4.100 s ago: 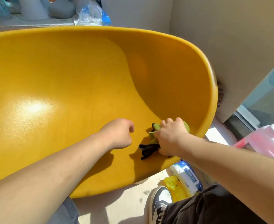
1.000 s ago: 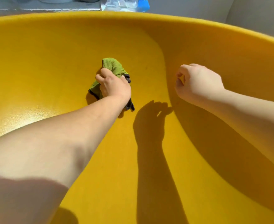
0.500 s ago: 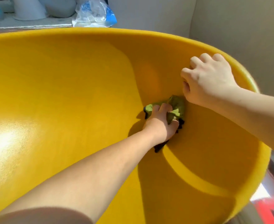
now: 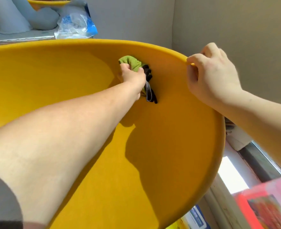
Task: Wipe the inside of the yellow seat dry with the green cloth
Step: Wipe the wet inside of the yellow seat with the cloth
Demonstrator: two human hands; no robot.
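Observation:
The big yellow seat fills most of the view, its curved inside facing me. My left hand is shut on the bunched green cloth and presses it against the upper inside wall, a little below the rim. A dark edge of the cloth hangs down beside my wrist. My right hand grips the seat's rim at the upper right, thumb and fingers pinching the edge. Shadows of my arms fall across the seat's lower right.
A grey wall corner stands right behind the seat. A plastic bag and a pale grey seat base lie at the back left. A pink bottle and a wipes pack sit low on the right by the window frame.
My left hand has carried the cloth up the inside wall toward the rim. My right hand has shifted up and now pinches the rim.

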